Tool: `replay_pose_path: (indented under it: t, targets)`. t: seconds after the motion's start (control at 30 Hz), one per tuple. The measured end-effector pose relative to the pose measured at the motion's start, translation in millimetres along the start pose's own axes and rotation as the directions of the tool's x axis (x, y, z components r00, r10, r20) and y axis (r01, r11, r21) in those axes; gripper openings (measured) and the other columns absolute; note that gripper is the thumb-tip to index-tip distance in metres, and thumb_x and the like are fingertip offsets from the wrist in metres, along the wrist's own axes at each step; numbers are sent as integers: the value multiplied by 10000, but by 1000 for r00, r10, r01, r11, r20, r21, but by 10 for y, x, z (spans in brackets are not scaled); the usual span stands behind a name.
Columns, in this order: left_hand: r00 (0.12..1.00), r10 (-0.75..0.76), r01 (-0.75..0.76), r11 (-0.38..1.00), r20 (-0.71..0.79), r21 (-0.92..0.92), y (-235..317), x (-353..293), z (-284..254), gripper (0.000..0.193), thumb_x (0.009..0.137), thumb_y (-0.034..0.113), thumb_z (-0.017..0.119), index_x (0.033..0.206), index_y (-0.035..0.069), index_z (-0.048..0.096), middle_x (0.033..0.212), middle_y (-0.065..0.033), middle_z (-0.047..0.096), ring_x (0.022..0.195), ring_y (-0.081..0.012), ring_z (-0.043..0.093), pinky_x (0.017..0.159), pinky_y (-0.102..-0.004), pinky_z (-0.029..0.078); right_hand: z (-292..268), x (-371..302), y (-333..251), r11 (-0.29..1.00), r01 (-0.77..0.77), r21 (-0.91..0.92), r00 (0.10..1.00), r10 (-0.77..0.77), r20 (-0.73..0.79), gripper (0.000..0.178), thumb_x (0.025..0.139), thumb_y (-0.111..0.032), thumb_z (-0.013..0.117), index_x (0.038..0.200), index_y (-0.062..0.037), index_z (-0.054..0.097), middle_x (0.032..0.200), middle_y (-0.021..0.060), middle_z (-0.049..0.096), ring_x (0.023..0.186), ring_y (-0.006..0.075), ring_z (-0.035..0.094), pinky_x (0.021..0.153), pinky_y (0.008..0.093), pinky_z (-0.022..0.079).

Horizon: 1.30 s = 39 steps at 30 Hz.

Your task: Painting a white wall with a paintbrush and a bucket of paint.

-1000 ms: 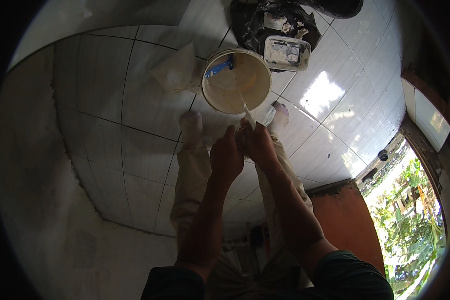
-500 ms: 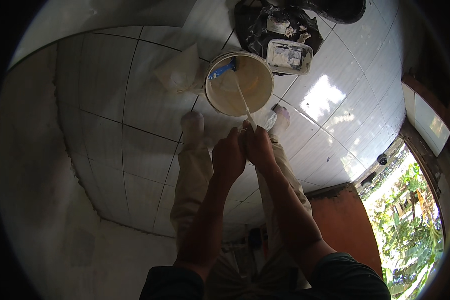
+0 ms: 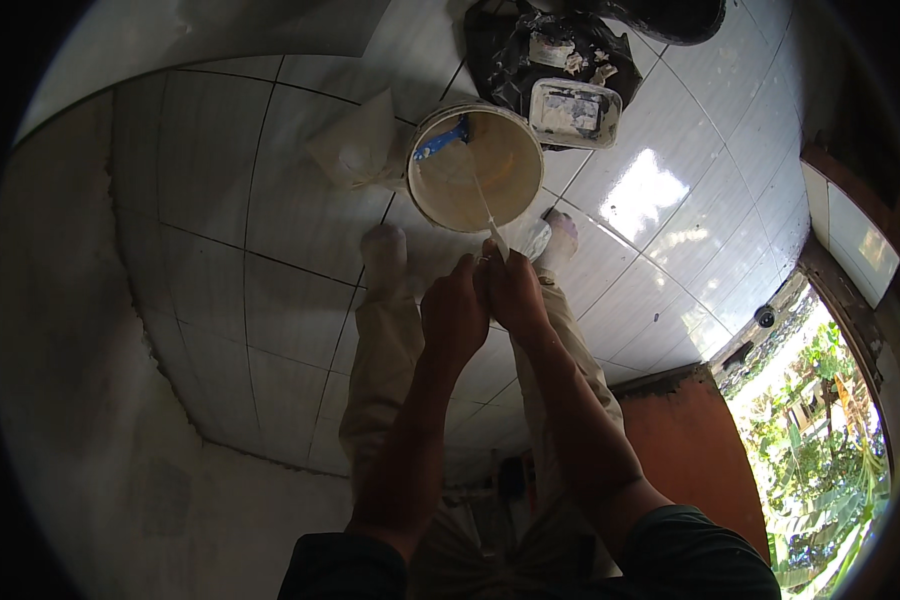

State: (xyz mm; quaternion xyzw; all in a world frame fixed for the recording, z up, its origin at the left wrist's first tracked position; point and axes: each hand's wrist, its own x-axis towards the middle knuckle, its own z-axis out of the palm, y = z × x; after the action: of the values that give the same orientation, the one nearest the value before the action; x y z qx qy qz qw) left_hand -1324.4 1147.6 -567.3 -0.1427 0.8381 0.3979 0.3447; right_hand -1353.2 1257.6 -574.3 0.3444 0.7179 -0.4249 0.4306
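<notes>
Bag: crumpled clear plastic bag (image 3: 355, 150) on the white tiled floor (image 3: 220, 230), touching the bucket's left side.
Bucket: round cream plastic bucket (image 3: 515, 180), blue-handled tool (image 3: 440, 140) inside.
Tray: paint-smeared rectangular tub (image 3: 575, 112) just right.
Left hand (image 3: 453, 312): closed on thin white stick (image 3: 487, 212).
Right hand (image 3: 515, 290): closed on it too, touching the left.

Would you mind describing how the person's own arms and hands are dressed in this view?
Both forearms are bare from the elbows down. The left hand and right hand wear no gloves, and no watch or ring is visible. At the lower edge, dark green sleeves cover the upper arms, pushed up or cut short near the elbows.
</notes>
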Motion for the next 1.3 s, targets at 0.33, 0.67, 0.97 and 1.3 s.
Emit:
replay_pose_path:
  t: [0.33,0.67,0.97,1.3]
  targets:
    - [996,76,-77,997,-45,-9,-43,7,-15,186,977,204,565,1012,22,569,718,-234,652,720,-446,670,642,-551,501,2,-22,-71,996,58,-69,998,-58,3,365,1004,-290,531,1006,54,652,851,307,650,908,500,631,772,503,487]
    - [996,51,-51,999,-67,0,14,-6,-65,167,985,199,551,995,32,560,720,-235,653,729,-453,669,651,-558,499,89,18,44,973,210,-101,973,-217,-74,414,1024,-326,499,1067,67,622,875,291,664,893,458,659,788,498,490]
    - [995,-76,79,996,-67,46,45,59,-69,241,1032,242,486,1014,22,584,779,-252,677,778,-457,678,694,-569,503,-4,-12,56,848,110,518,972,-201,122,459,1100,-406,385,1057,-2,599,745,4,555,676,97,526,637,295,454]
    - [975,-100,75,989,-198,-131,41,112,-34,243,1052,226,467,1039,24,600,833,-254,687,813,-476,667,697,-559,499,-166,-41,44,869,89,487,957,-210,201,396,1082,-360,490,1053,4,643,734,-42,513,660,36,451,585,252,402]
